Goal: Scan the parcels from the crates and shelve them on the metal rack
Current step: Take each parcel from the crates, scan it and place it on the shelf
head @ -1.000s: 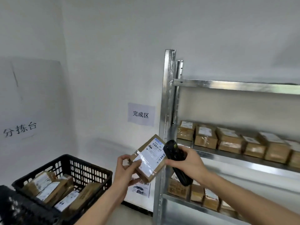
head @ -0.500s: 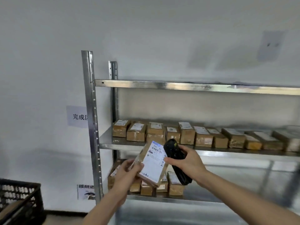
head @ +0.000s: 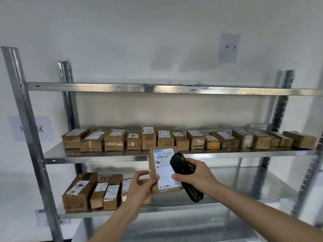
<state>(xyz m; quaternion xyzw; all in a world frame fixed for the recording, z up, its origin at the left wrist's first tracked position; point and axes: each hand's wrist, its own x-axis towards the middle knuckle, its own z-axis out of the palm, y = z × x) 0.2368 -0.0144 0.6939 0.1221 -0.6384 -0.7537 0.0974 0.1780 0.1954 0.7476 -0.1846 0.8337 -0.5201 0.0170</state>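
Two hands at work before the metal rack (head: 97,158): my left hand (head: 139,186) grips a brown parcel (head: 164,170) by its lower left corner, fingers (head: 155,179) curled round the edge, label facing me. My right hand (head: 195,177) holds a black scanner (head: 183,172) just right of the label, touching or nearly so. Scanning looks to be the step in hand; shelving comes next and calls for a free gap, which I judge lies on the lower shelf (head: 236,182) to the right. The label reads "530-05 069" above a barcode. A wall sheet (head: 229,48) far above reads "2-3"; a left sign (head: 35,128) is partly hidden.
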